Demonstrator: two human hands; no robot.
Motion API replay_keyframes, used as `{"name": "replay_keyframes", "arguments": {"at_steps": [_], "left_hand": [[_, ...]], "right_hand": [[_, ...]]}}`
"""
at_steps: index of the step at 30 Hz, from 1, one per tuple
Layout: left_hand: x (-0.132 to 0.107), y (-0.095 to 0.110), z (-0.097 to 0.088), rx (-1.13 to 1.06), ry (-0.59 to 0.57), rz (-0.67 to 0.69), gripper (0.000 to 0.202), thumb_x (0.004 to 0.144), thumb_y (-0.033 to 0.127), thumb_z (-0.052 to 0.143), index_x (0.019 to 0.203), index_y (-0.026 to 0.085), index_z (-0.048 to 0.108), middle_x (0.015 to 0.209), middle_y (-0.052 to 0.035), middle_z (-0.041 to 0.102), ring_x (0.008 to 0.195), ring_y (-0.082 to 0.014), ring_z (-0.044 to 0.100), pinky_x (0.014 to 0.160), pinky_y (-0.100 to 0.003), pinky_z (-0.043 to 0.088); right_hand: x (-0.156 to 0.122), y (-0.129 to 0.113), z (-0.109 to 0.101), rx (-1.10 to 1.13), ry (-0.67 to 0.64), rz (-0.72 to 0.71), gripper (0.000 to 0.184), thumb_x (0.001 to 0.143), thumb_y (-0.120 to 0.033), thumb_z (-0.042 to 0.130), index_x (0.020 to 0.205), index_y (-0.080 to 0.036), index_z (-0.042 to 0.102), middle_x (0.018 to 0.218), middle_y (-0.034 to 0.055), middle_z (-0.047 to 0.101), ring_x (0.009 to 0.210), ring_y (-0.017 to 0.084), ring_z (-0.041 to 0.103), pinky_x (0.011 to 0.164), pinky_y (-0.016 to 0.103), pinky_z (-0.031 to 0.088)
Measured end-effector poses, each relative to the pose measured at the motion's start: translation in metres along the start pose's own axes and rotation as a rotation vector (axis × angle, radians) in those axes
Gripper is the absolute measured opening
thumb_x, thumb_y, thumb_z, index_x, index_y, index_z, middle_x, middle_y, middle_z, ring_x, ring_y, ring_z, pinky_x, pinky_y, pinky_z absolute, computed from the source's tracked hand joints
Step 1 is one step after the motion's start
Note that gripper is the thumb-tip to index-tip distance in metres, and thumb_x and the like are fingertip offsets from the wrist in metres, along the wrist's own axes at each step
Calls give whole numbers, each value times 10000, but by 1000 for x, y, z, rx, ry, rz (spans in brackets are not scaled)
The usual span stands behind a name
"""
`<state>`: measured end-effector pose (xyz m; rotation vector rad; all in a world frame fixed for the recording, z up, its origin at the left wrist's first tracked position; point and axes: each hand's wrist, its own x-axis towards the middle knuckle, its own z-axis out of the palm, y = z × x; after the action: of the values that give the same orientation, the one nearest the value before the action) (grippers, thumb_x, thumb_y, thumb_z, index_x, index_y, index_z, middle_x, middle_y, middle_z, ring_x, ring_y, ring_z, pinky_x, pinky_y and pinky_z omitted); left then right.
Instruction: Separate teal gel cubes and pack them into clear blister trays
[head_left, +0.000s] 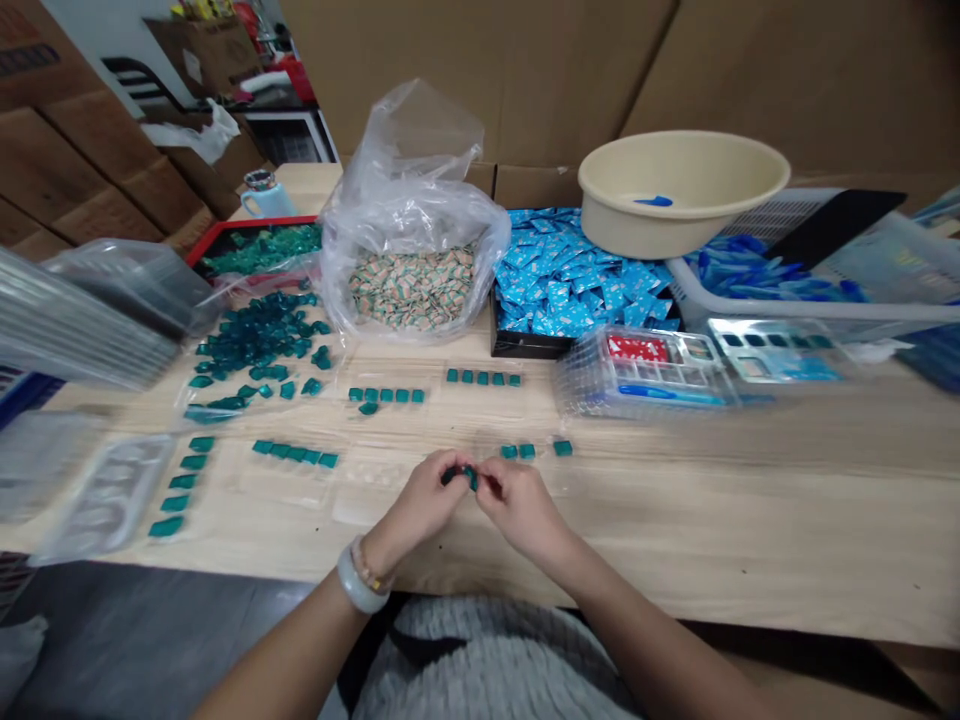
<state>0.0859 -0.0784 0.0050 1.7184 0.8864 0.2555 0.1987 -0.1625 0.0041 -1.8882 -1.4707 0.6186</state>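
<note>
Both hands meet over the near middle of the table. Between the fingertips of my left hand (429,492) is a small teal square piece (471,477), partly hidden by the fingers. My right hand (520,498) pinches at the same piece from the other side. Just beyond, a clear plastic tray holds three teal pieces, the rightmost (562,448) set apart from the other two. More clear trays carry teal pieces in rows: one row (295,453) to the left, one (386,395) further back, another (483,377) behind the hands, and a column (178,482) at far left.
Loose teal pieces (259,335) lie heaped at back left. Behind stand a plastic bag of small patterned packets (412,290), a box of blue sachets (551,270), a beige basin (679,230) and a white basket (795,310). Stacked filled trays (645,375) sit right.
</note>
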Motion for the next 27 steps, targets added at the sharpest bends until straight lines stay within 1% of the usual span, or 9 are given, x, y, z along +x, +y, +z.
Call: {"name": "replay_keyframes", "arguments": {"at_steps": [3,6,10,12,15,20,23,25,27], "left_hand": [[-2,0,4,34,-63,3,227,611,89,443,740,177,608,761,-11,621,757,-153,546,722,-252,406],[-4,-1,8,-34,-139,-24,238,599,79,437,732,163,616,737,-7,617,718,-134,532,701,-236,391],[-5,-1,11,-330,-264,-218,191,632,133,460,742,130,616,628,8,561,523,-76,434,530,-203,339],[-4,0,12,-475,-261,-289,197,622,140,488,774,118,611,622,13,544,474,-52,379,481,-191,296],[-3,1,16,-597,-211,-306,163,617,173,546,761,114,592,608,16,527,464,-41,363,464,-184,275],[0,-5,28,-547,-122,-213,179,646,289,578,609,130,507,474,62,392,427,-42,296,428,-185,229],[2,-7,27,-406,-83,-120,153,668,263,549,593,131,525,504,43,428,491,-65,370,484,-191,303],[2,-7,20,-336,-21,-80,99,650,213,551,709,134,566,643,8,529,621,-97,463,577,-203,365],[2,-9,11,-334,24,-113,218,641,160,522,856,144,554,824,-25,572,728,-119,504,626,-212,394]], "right_hand": [[-9,0,1,-15,-1,6,163,671,-76,423,616,-175,540,538,-11,529,483,108,459,484,211,322],[-19,1,6,-70,38,50,152,694,-105,418,676,-173,552,565,1,540,491,120,479,489,223,346],[-27,1,8,-45,118,62,159,786,-188,399,769,-164,555,661,35,556,594,146,520,560,256,401],[-28,5,5,63,125,26,166,810,-227,412,868,-171,558,747,47,559,672,150,528,613,267,428],[-29,14,2,232,98,-63,234,806,-245,463,1027,-208,528,867,51,545,749,146,526,683,282,452],[-31,28,6,382,172,0,178,798,-255,501,964,-215,551,839,39,555,765,150,543,664,279,471],[-28,30,0,222,168,-51,186,813,-257,479,969,-205,567,865,52,576,816,163,548,710,293,461],[-19,31,-7,-27,133,-80,193,823,-245,460,951,-176,586,870,72,587,817,176,546,726,307,446],[-5,31,-13,-325,40,-83,190,821,-229,459,906,-149,609,849,89,596,801,196,542,723,330,428]]}}
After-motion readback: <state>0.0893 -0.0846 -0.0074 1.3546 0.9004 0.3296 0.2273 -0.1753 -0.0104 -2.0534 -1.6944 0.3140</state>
